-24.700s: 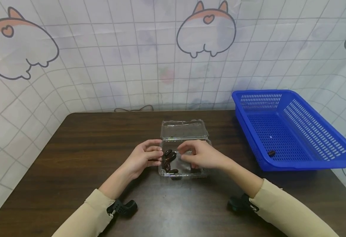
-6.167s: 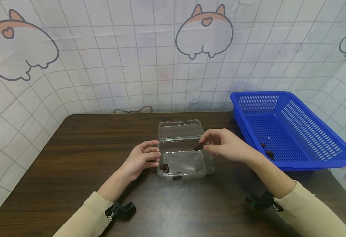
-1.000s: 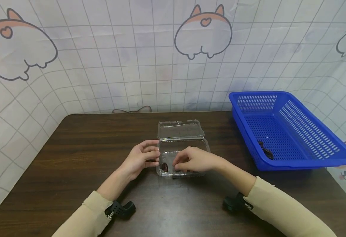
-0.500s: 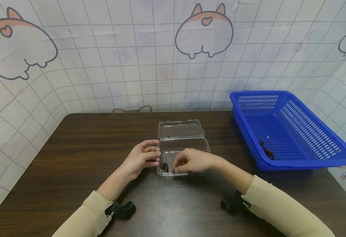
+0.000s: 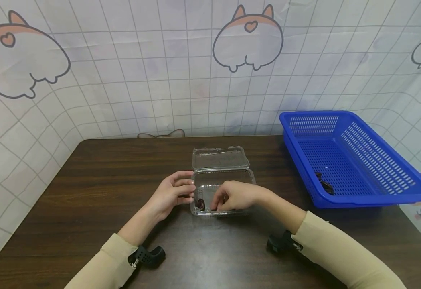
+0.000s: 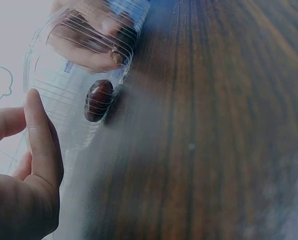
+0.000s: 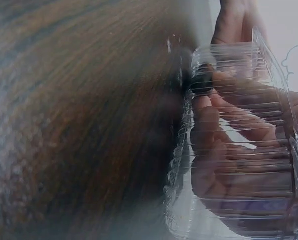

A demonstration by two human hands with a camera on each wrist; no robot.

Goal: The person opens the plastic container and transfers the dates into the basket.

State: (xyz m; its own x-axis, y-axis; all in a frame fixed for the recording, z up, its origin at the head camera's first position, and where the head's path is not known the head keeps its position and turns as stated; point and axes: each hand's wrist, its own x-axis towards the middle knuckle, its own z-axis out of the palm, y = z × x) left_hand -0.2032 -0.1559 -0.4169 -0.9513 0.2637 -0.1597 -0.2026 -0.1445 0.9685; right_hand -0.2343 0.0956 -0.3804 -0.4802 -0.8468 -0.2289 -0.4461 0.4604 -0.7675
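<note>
A hinged clear plastic box (image 5: 222,171) stands on the table with its lid laid back. My left hand (image 5: 172,192) rests with relaxed fingers against the box's left wall; in the left wrist view its thumb (image 6: 37,125) stands upright beside the clear side. One brown date (image 5: 201,204) lies in the box's front left corner. My right hand (image 5: 236,196) reaches into the box to the right of it, fingertips down near the front wall. Through the plastic, the left wrist view has a second date (image 6: 124,44) pinched between the right fingers; the head view hides it.
A blue slotted basket (image 5: 358,199) stands at the table's right side, with a few dates (image 5: 326,187) in its near left corner. A patterned cloth (image 5: 142,80) hangs behind the table's back edge.
Since the earliest frame, dates in the box have become fewer and those in the basket more. Within the last second my right hand's fingers have curled lower in the box. The left hand stays put.
</note>
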